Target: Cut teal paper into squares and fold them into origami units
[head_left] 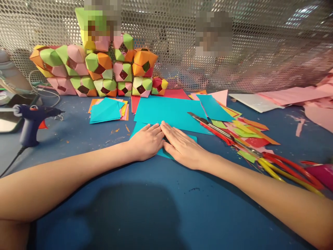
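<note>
My left hand (147, 143) and my right hand (185, 148) lie flat with fingers stretched out, fingertips meeting over a turquoise piece of paper (165, 154). Both press on that paper and cover most of it, so its shape and any fold are hidden. Just beyond the fingertips lies a larger turquoise sheet (166, 107), partly over a red sheet (177, 93). To the right of it, a cutter knife (213, 128) and scissors with red and yellow handles (283, 166) rest over paper scraps (249, 133).
A stack of turquoise paper squares (105, 110) lies left of the big sheet. A dark blue glue gun (30, 119) stands farther left. Colourful folded-paper balls (100, 66) are piled against a perforated metal screen (177, 41). Pink paper (299, 94) lies at the far right.
</note>
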`<state>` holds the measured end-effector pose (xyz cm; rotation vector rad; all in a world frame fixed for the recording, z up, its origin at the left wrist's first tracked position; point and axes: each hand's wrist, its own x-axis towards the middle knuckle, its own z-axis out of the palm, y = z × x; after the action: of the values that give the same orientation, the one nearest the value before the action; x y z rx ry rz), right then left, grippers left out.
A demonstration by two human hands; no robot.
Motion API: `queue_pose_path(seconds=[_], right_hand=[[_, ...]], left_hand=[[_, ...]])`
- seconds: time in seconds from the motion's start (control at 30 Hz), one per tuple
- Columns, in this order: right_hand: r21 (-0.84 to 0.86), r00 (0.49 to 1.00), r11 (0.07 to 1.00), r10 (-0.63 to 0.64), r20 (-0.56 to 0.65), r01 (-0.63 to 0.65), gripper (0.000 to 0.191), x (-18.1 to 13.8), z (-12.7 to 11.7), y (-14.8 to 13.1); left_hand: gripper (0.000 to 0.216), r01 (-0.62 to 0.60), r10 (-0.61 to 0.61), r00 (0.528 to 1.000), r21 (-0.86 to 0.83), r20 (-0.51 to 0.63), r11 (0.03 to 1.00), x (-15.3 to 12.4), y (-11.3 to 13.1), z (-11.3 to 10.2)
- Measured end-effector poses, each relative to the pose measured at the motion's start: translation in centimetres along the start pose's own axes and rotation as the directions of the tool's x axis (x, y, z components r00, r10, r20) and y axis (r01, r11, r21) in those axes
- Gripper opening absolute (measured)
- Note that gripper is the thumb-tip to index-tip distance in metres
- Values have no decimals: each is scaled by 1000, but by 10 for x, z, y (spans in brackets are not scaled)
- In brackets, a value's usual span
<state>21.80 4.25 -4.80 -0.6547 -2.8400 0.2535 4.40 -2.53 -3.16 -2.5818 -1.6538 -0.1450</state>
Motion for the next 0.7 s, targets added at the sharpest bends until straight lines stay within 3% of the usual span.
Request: queue_pose_path(seconds=[0.7], right_hand=[[-48,979,980,196,59,-194,85,-26,-8,7]], left_hand=[[52,107,-107,994,11,-1,994,-2,1,-1]])
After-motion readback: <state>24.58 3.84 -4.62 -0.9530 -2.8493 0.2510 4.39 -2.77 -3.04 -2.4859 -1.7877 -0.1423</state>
